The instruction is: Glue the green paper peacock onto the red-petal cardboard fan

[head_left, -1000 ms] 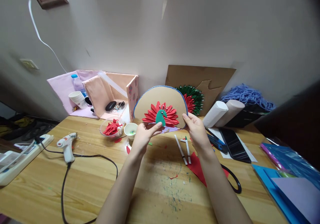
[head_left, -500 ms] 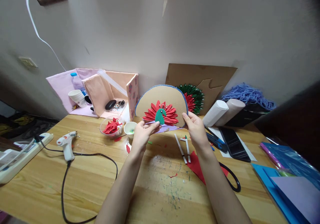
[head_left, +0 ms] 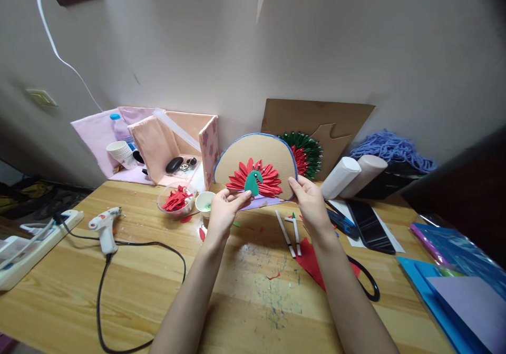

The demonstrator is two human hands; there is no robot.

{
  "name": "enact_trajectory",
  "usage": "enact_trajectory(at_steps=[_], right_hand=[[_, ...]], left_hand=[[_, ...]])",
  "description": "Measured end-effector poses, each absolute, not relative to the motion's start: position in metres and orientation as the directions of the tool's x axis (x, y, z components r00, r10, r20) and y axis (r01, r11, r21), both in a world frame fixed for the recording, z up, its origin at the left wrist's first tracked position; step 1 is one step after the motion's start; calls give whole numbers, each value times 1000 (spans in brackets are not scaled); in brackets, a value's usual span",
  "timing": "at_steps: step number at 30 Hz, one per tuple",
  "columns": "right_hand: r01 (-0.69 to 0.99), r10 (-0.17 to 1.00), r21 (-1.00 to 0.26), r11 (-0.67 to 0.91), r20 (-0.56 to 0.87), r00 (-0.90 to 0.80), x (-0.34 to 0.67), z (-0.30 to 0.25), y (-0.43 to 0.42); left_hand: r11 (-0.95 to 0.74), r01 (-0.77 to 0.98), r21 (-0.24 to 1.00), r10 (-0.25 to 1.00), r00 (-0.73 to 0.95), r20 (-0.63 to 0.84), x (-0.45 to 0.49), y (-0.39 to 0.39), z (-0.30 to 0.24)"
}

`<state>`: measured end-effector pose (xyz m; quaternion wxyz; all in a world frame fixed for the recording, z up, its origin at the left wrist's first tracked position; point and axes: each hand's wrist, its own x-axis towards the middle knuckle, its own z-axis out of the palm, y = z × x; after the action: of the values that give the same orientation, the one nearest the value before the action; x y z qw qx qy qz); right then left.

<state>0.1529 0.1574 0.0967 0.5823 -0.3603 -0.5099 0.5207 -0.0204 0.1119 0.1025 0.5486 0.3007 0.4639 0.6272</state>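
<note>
Both hands hold up a fan-shaped cardboard piece (head_left: pixel 249 151) with a blue-edged curved rim. Red pointed petals (head_left: pixel 272 182) spread across its lower middle, and a green bird-shaped cutout (head_left: pixel 253 181) sits in front of them. My left hand (head_left: pixel 224 210) pinches the lower left edge, its thumb by the foot of the green cutout. At the lower right edge, my right hand (head_left: pixel 307 200) grips the cardboard between thumb and fingers. A purple sheet (head_left: pixel 261 203) shows under the lower edge. Fingers behind the cardboard are hidden.
On the left lie a glue gun (head_left: pixel 106 230) and its black cord. A bowl of red pieces (head_left: pixel 177 200) and a paper cup (head_left: pixel 204 203) stand beyond my left hand. White markers (head_left: pixel 285 234), red sheet (head_left: pixel 310 264) and a phone (head_left: pixel 370 226) lie rightward. Brown cardboard (head_left: pixel 336 127) leans behind.
My left thumb has shifted slightly left and down along the cardboard's lower edge. Both hands keep their hold, and the view has moved very slightly.
</note>
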Motion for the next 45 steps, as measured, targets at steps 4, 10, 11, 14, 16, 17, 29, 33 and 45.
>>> enact_trajectory(at_steps=[4, 10, 11, 14, 16, 17, 29, 33, 45], right_hand=[[-233, 979, -957, 172, 192, -69, 154, 96, 158], [-218, 970, -952, 214, 233, -66, 155, 93, 160], [-215, 971, -953, 212, 231, -68, 155, 92, 160], [-212, 969, -953, 217, 236, -72, 155, 91, 161], [-216, 966, -949, 228, 249, -73, 155, 90, 161], [-217, 965, -948, 233, 254, -73, 155, 90, 161], [-135, 967, -961, 240, 249, -49, 147, 87, 162], [316, 763, -778, 543, 614, 201, 145, 95, 150], [737, 502, -196, 647, 837, -218, 124, 102, 123]], left_hand=[[30, -418, 908, 968, -214, -131, -21, 112, 103], [44, -390, 920, 973, -192, -128, -23, 113, 103], [48, -381, 923, 975, -182, -126, -24, 113, 103], [68, -358, 931, 980, -153, -131, -27, 113, 104], [85, -342, 936, 979, -145, -143, -28, 113, 104], [86, -338, 937, 978, -152, -144, -28, 113, 103], [0, -516, 857, 948, -273, -164, -21, 117, 99], [-42, -569, 821, 918, -346, -192, -14, 116, 98], [-98, -606, 790, 942, -312, -123, 2, 108, 102]])
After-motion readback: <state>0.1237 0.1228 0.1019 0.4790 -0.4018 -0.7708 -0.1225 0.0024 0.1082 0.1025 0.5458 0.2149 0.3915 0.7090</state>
